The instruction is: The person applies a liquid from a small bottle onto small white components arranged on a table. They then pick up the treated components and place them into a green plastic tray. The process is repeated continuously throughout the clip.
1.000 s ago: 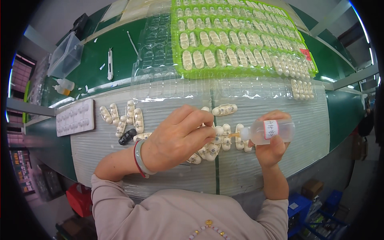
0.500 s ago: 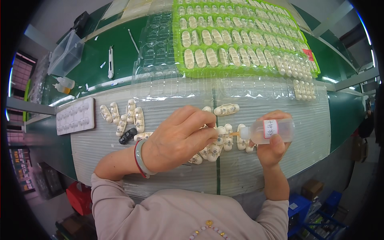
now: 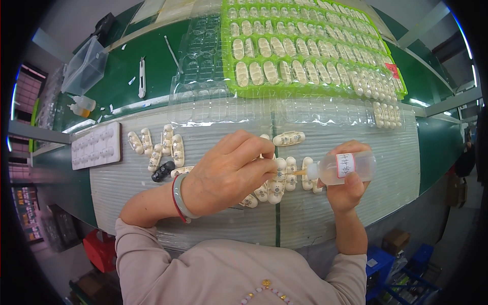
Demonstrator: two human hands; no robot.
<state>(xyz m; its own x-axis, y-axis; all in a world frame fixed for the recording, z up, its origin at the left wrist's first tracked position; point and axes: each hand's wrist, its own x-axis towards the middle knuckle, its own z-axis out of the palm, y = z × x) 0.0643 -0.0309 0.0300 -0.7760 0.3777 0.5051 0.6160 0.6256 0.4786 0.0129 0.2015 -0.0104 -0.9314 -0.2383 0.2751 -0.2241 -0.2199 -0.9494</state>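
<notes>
Gripping a translucent plastic bottle (image 3: 329, 171), label (image 3: 345, 165) red-bordered, right fingers (image 3: 353, 180) curl; left of it, left fingers (image 3: 258, 148) bunch, their hold unclear.

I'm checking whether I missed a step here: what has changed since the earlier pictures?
Nothing clearly changed beyond a slight shift of the whole view; nothing was visibly picked up or let go. The right hand still grips the clear bottle, and the left hand stays bent over the white pieces, its fingertips partly hidden. The black piece stays put.
</notes>
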